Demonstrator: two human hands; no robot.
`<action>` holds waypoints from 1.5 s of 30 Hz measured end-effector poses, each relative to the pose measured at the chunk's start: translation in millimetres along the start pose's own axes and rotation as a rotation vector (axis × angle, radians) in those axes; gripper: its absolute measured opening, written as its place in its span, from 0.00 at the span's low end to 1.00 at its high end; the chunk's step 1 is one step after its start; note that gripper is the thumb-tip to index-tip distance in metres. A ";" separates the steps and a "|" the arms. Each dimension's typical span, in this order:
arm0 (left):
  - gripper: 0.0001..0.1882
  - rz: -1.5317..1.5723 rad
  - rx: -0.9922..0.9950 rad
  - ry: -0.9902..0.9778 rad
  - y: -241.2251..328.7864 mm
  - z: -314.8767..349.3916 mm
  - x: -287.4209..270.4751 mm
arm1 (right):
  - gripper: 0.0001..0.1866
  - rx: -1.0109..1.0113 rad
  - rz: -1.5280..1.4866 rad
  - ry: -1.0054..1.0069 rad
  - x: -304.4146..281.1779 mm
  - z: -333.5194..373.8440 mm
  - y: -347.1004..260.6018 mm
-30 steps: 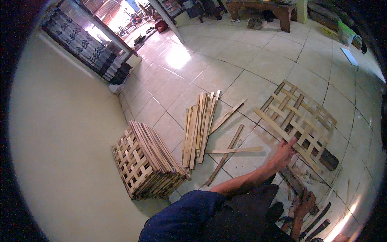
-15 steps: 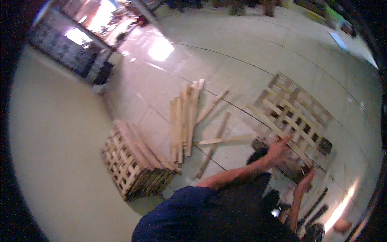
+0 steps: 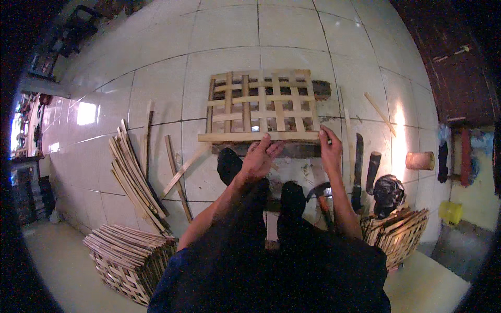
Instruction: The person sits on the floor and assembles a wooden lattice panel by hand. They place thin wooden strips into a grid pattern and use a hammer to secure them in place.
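Observation:
A woven lattice panel of pale bamboo slats [image 3: 271, 98] lies on the floor in front of me, partly over dark wooden blocks. Along its near edge runs a single bamboo slat [image 3: 229, 137], whose left end sticks out past the panel. My left hand [image 3: 258, 159] has its thumb on the middle of this slat and its fingers curled below the edge. My right hand [image 3: 331, 148] pinches the same slat at its right end. A dark wooden beam [image 3: 297, 151] shows just under the near edge, between my hands.
Loose slats [image 3: 133, 177] lie at left, near a stack of finished lattices [image 3: 122, 255]. A machete [image 3: 358, 167], a hammer [image 3: 323, 203] and a black plastic bag [image 3: 389, 195] are at right, with another lattice stack [image 3: 402, 235]. A tan cylinder [image 3: 420, 160] lies beyond.
My view has swung round, so the panel now sits centred and square before me. My right hand has come up to the slat's right end; my left hand stays at the near edge.

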State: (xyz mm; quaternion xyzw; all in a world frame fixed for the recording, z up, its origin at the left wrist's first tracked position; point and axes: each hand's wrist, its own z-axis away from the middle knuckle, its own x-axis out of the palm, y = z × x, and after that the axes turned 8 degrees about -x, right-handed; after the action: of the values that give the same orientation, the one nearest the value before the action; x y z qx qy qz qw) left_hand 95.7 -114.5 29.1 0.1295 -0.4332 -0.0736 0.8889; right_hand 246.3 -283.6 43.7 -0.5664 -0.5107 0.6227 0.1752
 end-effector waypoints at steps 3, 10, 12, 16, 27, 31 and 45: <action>0.22 -0.331 -0.016 -0.143 3.3 13.4 -12.4 | 0.16 -0.019 0.019 -0.031 -7.8 4.9 7.6; 0.18 -1.527 0.001 -0.015 41.1 40.8 18.1 | 0.12 -0.278 0.516 0.115 -7.2 34.7 20.5; 0.19 -1.843 0.472 -0.002 35.9 30.3 3.1 | 0.18 -0.188 0.444 0.099 -13.0 43.0 26.1; 0.29 -2.088 0.972 -0.089 27.1 5.6 -15.1 | 0.27 -0.160 0.505 -0.018 -24.0 61.6 23.8; 0.26 -2.243 0.987 -0.109 22.9 -14.7 4.2 | 0.31 -0.081 0.425 -0.089 -46.7 60.3 45.5; 0.26 -2.219 0.990 -0.047 16.5 -27.4 -1.8 | 0.30 0.027 0.607 -0.208 -79.9 137.8 33.8; 0.22 -2.244 0.996 0.069 -2.3 -21.2 14.6 | 0.16 0.209 0.199 -0.145 -71.2 221.7 36.9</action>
State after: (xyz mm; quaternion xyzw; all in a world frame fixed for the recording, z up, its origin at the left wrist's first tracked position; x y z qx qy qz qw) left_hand 121.4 -116.7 26.8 0.7577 -0.0386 -0.6208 0.1975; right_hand 84.7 -452.7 14.2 -0.5466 -0.3959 0.7258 0.1332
